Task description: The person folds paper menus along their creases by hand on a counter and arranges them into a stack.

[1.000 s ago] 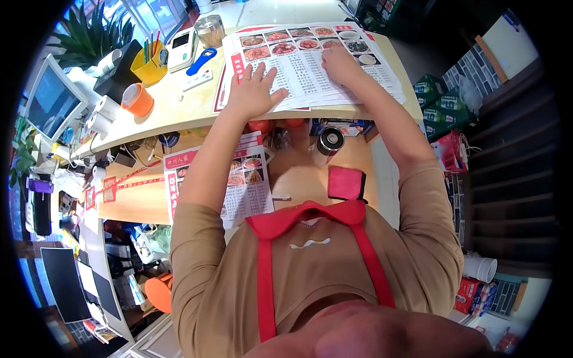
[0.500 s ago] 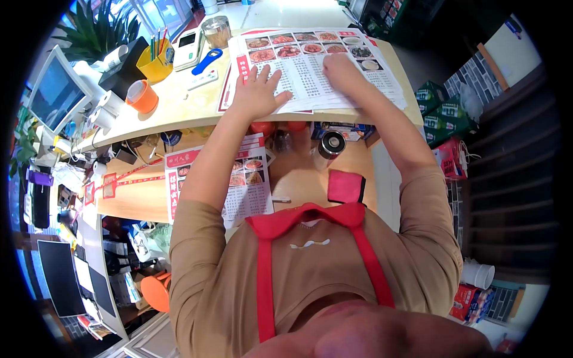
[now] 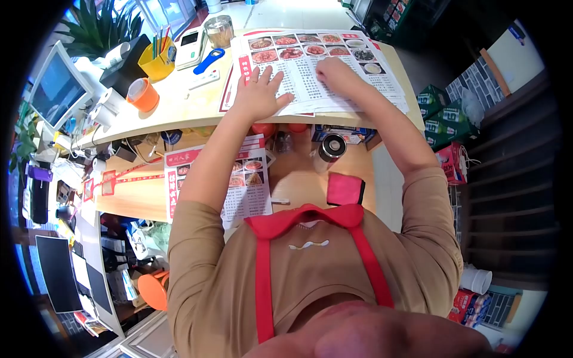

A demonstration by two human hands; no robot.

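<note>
A printed menu sheet with dish photos along its far edge lies on top of a stack of sheets on the light wooden counter. My left hand rests flat on its left part, fingers spread and holding nothing. Closed into a fist, my right hand presses on the sheet's middle, among the text columns. Its curled fingers face the paper, and no object shows in them. Under my left forearm, a second red-and-white menu lies on the lower shelf, partly hidden by the arm.
On the counter's left stand an orange cup, a yellow pen holder, a card terminal and a blue-handled tool. The lower shelf holds a black-topped jar and a pink cloth. Green cartons stand at right.
My right fist has slid a little left and slightly nearer to me across the sheet. The left hand stays flat in place. The view has shifted slightly.
</note>
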